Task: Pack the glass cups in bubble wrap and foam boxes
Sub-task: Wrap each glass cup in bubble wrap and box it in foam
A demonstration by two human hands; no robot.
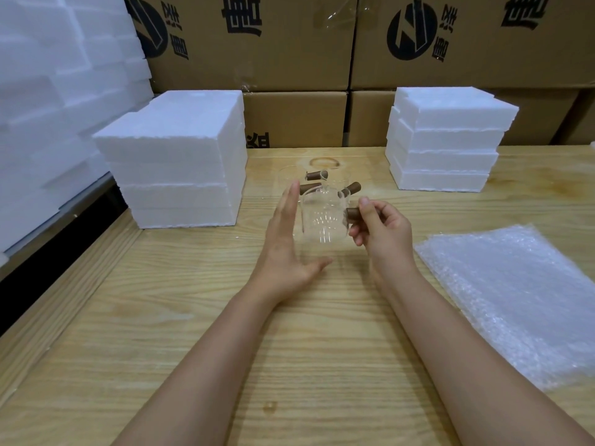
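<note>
A clear glass cup (pixel 323 217) with a short brown wooden handle stands at the middle of the wooden table (pixel 193 317). My right hand (pixel 383 230) pinches that handle from the right. My left hand (pixel 288 243) is flat and open just left of the cup, palm toward it, thumb on the table. Behind this cup stand more glass cups (pixel 325 185) with brown handles, hard to separate through the glass. A stack of bubble wrap sheets (pixel 521 297) lies at the right. White foam boxes are stacked at the left (pixel 180 159) and back right (pixel 447 140).
Brown cardboard cartons (pixel 289 46) form a wall behind the table. More white foam pieces (pixel 48 107) pile up at the far left, beyond the table's left edge. A ring stain marks the wood behind the cups.
</note>
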